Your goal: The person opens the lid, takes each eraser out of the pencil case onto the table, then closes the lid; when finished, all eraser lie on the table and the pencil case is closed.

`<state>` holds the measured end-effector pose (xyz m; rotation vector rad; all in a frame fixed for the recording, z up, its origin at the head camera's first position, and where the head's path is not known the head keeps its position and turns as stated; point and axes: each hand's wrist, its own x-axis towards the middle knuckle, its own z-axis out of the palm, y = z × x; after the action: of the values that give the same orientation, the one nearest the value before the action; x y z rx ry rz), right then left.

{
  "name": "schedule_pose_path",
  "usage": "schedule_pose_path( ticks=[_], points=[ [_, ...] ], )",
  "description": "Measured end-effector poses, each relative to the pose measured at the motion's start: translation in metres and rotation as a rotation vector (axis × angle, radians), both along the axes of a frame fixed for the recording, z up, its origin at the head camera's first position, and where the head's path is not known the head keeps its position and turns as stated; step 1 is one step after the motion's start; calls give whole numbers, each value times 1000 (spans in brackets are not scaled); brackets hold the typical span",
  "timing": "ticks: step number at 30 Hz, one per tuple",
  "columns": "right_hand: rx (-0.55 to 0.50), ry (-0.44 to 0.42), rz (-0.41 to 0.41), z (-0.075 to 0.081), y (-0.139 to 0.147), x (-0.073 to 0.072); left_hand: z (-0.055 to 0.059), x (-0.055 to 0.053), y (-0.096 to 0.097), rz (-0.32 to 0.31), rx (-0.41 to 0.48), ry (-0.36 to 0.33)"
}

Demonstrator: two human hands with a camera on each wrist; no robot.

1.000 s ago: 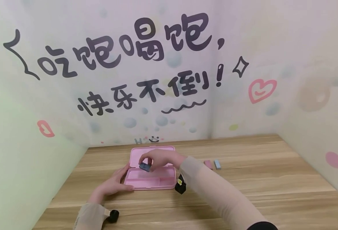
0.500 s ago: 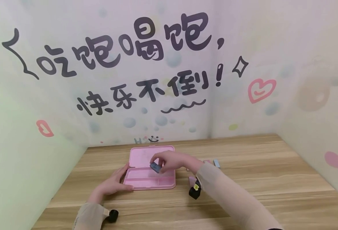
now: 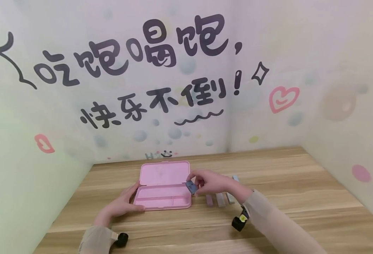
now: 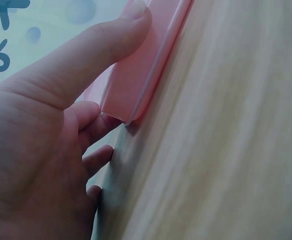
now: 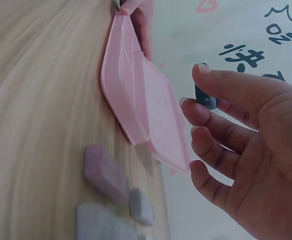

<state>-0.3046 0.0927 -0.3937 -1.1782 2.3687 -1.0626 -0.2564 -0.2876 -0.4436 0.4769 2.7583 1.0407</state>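
An open pink pencil case [image 3: 154, 203] lies on the table in the head view, its lid folded back toward the wall. My left hand [image 3: 118, 205] grips the case's left side, thumb on the front rim and fingers behind, as the left wrist view of the case [image 4: 138, 75] shows. Between thumb and fingertips, my right hand [image 3: 214, 182] pinches a small dark blue-grey block [image 3: 191, 187], perhaps an eraser. That block is off the table, at the case's right edge. The right wrist view shows the dark block [image 5: 204, 97] partly covered by the thumb.
Right of the case lie several small blocks: a pinkish-purple block [image 3: 209, 200], a grey block [image 3: 220, 200], a pale block [image 3: 230, 198] and a light blue block [image 3: 235, 178]. The right forearm partly hides this area. A printed wall [image 3: 186, 106] stands behind the wooden table [image 3: 180, 233].
My right hand has moved rightward from above the pencil case to its right edge, carrying the dark block. More blocks show beside the case. The left hand keeps its grip.
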Motion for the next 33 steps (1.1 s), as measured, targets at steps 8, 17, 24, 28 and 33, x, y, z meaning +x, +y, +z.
schedule_pose_path(
  ticks=[8,17,24,28,33],
  points=[
    [-9,44,-91,-7,45,15,1,2,1,6,-10,-18],
    [-20,44,-187,-13,93,25,-1,0,0,-2,-4,-14],
    [9,61,-263,-16,117,26,0,1,1,-6,1,-6],
    [24,57,-271,-18,126,25,1,2,2,-4,-10,-7],
    [37,39,-264,-22,135,23,1,1,2,-7,-5,-5]
  ],
)
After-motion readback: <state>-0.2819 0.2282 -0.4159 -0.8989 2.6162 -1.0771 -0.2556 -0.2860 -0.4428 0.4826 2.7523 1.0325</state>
